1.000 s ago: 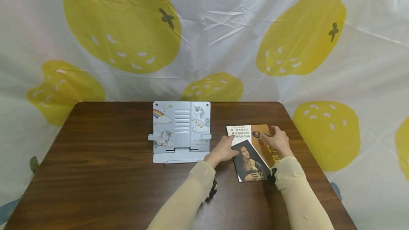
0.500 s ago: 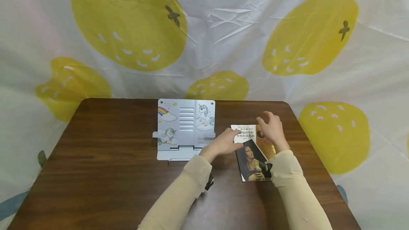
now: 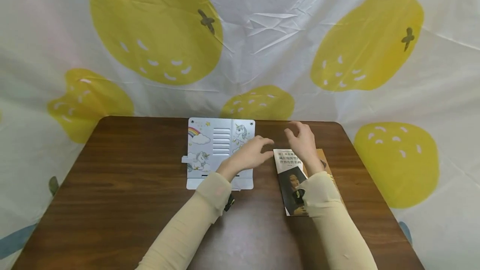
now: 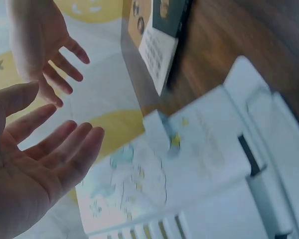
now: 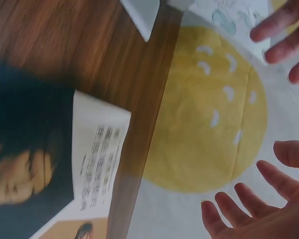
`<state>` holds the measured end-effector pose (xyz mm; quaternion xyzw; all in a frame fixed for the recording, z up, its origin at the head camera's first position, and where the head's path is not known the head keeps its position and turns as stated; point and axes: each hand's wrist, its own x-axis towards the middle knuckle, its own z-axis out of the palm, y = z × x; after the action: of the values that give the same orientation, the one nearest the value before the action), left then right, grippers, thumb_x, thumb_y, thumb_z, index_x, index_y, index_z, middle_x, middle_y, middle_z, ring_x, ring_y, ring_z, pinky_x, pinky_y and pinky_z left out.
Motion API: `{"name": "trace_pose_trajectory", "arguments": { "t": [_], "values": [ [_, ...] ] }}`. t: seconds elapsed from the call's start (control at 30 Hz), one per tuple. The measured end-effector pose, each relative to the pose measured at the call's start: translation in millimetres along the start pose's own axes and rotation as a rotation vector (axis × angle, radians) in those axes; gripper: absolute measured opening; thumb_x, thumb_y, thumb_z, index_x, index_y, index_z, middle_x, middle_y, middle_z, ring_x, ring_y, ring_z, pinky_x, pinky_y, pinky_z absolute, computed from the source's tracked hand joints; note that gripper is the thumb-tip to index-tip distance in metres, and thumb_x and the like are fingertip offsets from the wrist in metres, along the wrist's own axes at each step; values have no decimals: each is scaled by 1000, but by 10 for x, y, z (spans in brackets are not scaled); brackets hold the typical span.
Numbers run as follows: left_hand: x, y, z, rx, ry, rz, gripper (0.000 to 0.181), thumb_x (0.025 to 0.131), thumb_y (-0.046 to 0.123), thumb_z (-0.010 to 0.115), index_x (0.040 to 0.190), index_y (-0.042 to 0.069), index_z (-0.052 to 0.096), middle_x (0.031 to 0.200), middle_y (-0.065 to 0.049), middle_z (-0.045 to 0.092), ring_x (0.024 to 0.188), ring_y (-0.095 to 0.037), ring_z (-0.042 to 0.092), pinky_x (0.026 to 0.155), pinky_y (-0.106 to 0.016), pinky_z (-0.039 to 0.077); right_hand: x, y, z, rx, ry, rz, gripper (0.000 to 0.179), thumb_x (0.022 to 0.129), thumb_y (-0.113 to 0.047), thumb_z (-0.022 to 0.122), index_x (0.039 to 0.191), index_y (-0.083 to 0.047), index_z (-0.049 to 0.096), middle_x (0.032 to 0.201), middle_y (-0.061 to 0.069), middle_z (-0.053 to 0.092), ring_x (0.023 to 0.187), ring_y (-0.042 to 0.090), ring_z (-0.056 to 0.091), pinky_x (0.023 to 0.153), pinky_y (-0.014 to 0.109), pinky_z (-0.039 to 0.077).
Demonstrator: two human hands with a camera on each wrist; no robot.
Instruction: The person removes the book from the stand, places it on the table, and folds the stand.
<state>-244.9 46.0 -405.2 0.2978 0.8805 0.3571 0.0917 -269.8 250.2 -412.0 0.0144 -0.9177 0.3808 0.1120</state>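
A white book stand with unicorns and a rainbow (image 3: 200,153) stands upright on the brown table. My left hand (image 3: 247,154) is raised in front of its right side, fingers relaxed and holding nothing. To the right lies a book with a painted portrait on its white and orange cover (image 3: 286,178). Above the book's top part hovers my right hand (image 3: 303,141), fingers loosely bent and apart from it. In the left wrist view, both the left hand (image 4: 45,169) and the right hand (image 4: 37,45) show bare palms. The right forearm hides part of the cover.
The wooden table (image 3: 123,203) stretches out around the stand and book. Behind its far edge hangs a pale cloth printed with yellow fruit (image 3: 161,28). A small clip (image 4: 157,132) juts out from the stand's side.
Both hands have left the book and moved leftward. The left hand is now in front of the stand. The book and stand stay put, while the head view has shifted slightly.
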Motion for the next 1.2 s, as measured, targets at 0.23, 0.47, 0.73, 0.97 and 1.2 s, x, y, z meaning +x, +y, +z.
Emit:
{"name": "trace_pose_trajectory", "arguments": {
  "t": [0.23, 0.47, 0.73, 0.97, 1.2],
  "values": [
    [-33, -172, -240, 32, 73, 10, 40, 100, 22, 55, 137, 5, 55, 135, -12, 55, 117, -27, 56, 97, -38, 45, 17, -238, 210, 78, -13, -30, 37, 100, -24, 53, 132, -4, 57, 134, 18, 48, 121, 37, 47, 96, 53, 42],
    [-162, -375, -499, 48, 198, -15, 34, 97, 14, 58, 129, 1, 61, 130, -14, 59, 110, -29, 60, 93, -40, 48, 45, -453, 417, 105, 35, -79, 32, 97, -22, 55, 123, -5, 63, 128, 14, 55, 116, 34, 51, 95, 49, 42],
    [-354, -634, -725, -10, 306, -84, 33, 98, 14, 57, 128, 2, 62, 124, -15, 62, 106, -29, 62, 91, -40, 49, 49, -636, 629, 137, 35, -86, 28, 96, -16, 57, 119, -3, 64, 120, 14, 58, 102, 27, 57, 83, 41, 49],
    [-499, -764, -851, -35, 372, -112, 33, 97, 13, 58, 127, 2, 62, 122, -17, 61, 107, -31, 61, 89, -42, 50, 39, -754, 783, 156, 26, -88, 25, 95, -12, 60, 118, -2, 65, 110, 14, 60, 96, 25, 58, 81, 38, 49],
    [-592, -869, -888, -27, 429, -133, 31, 95, 11, 60, 124, 1, 64, 123, -18, 59, 110, -32, 58, 93, -43, 47, 49, -770, 864, 131, 63, -75, 27, 90, -9, 62, 115, -4, 68, 109, 15, 58, 94, 27, 61, 81, 37, 48]
  ]
}}
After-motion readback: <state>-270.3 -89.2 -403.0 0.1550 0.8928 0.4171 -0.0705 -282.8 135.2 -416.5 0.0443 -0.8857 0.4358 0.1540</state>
